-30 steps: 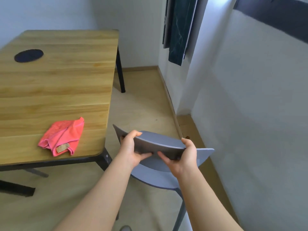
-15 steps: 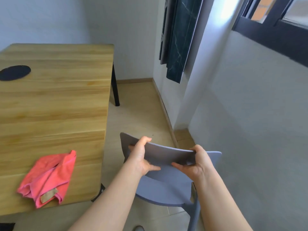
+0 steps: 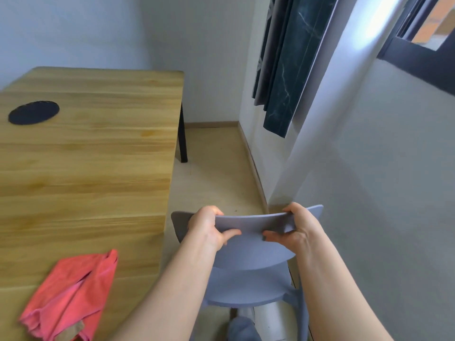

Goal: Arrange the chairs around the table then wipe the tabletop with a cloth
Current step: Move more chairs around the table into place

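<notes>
A grey-blue plastic chair (image 3: pixel 248 281) stands on the floor just right of the wooden table (image 3: pixel 98 168), beside its near right corner. My left hand (image 3: pixel 209 227) grips the left part of the curved backrest, fingers over the top edge and thumb on the near face. My right hand (image 3: pixel 295 230) grips the right part the same way. A crumpled pink cloth (image 3: pixel 71 296) lies on the tabletop near the front edge.
A black round patch (image 3: pixel 33 112) sits on the table at the left. The white wall (image 3: pixel 369 193) runs close along the chair's right side. Dark curtains (image 3: pixel 283 70) hang by the window. Bare floor (image 3: pixel 214 173) stretches ahead between table and wall.
The view has shifted forward along the table's right side and the chair has come along with it, held by both hands. The cloth now appears lower in the frame.
</notes>
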`<state>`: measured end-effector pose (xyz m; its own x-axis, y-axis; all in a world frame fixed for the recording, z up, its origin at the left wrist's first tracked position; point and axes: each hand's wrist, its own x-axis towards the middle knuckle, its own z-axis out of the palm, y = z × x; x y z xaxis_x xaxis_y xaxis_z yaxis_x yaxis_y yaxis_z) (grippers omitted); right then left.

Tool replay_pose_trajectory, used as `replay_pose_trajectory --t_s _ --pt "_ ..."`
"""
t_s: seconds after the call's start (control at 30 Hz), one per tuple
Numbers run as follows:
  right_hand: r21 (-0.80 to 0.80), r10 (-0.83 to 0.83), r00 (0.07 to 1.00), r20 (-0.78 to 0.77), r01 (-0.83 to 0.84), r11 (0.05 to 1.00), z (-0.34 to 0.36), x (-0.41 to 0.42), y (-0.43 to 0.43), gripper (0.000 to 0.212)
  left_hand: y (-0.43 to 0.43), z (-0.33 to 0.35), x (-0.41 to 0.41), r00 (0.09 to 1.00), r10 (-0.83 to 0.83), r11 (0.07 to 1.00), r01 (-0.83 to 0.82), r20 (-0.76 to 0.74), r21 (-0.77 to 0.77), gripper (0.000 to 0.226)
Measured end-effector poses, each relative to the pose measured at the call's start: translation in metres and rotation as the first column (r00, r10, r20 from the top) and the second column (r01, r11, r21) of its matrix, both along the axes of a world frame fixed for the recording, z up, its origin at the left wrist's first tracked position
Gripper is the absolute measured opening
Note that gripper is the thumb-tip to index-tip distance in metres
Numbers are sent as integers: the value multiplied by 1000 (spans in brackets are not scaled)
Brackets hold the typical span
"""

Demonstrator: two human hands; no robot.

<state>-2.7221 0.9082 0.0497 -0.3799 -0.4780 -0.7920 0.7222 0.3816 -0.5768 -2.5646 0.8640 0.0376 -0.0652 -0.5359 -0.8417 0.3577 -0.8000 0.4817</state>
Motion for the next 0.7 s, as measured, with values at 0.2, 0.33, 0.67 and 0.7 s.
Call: replay_pose_trajectory --t_s 0.2,0.33,0.67,0.7 --pt "-25 52 998 36 -51 998 -11 -24 -50 11 -46 1 -17 999 51 998 -51 -1 21 17" --pt "-65 85 995 51 -81 995 -27 -47 -97 10 -92 -10 -36 993 106 994 -105 41 -37 20" --pt "-146 172 975 143 -151 978 -75 -71 -183 25 -166 -76 -52 900 433 901 -434 -41 -14 22" --pt "-142 188 968 163 -166 976 -82 -71 -186 27 -167 -85 -52 883 469 883 -469 -26 -1 24"
